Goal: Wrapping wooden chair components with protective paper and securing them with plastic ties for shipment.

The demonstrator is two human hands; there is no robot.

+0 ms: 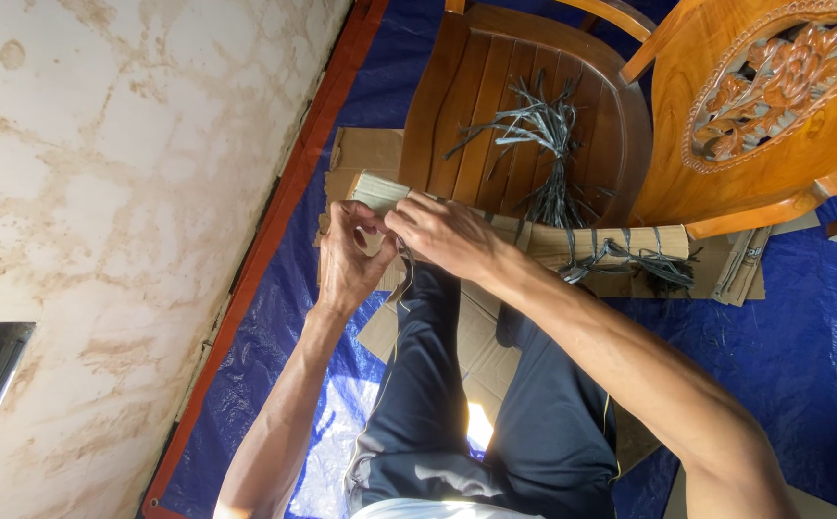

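Head view: left hand (346,261) and right hand (447,234) pinching a pale strip bundle (377,190) just beside the wooden chair (534,106), above blue tarp (784,346).

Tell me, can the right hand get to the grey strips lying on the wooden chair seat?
Probably yes. The grey strips lie uncovered on the chair seat, just beyond the right hand, with nothing between them. But both hands are busy on the bundle.

Both bare forearms reach forward, the left hand (346,259) and right hand (447,234) meeting close together (fingers curled, pinching), wrists slightly bent.
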